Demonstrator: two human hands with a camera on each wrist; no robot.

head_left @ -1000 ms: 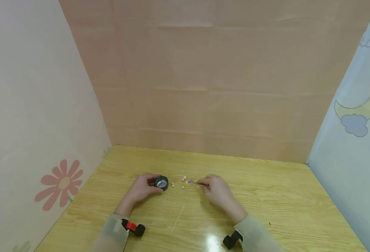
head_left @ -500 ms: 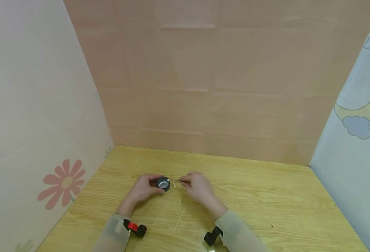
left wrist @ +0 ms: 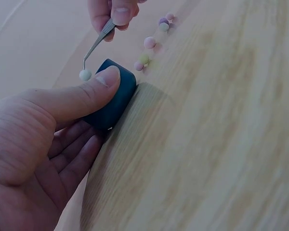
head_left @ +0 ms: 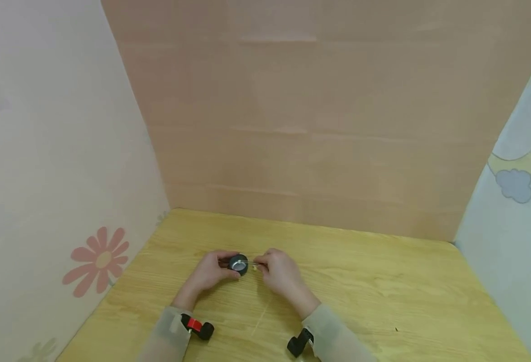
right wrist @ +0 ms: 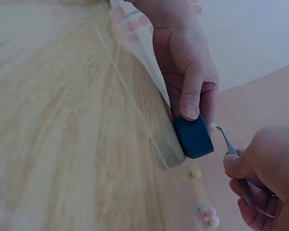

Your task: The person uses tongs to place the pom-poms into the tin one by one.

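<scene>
Low in the middle of the head view, the left hand [head_left: 208, 271] grips a small dark round cup [head_left: 238, 263] on the wooden counter [head_left: 383, 286], thumb over its side. The right hand [head_left: 279, 271] pinches metal tweezers [left wrist: 97, 42] whose tips clasp a pale bead [left wrist: 85, 74] right at the cup's rim. Loose pastel beads [left wrist: 149, 42] lie just beyond the cup, toward the upper middle of the left wrist view.

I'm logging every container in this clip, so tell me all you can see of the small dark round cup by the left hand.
The cup is small, round and low, dark blue outside with a shiny grey inside in the head view. It stands upright on the wooden table. The left hand holds it, thumb on its rim. Tweezers in the right hand hold a pale bead just above it.
</scene>
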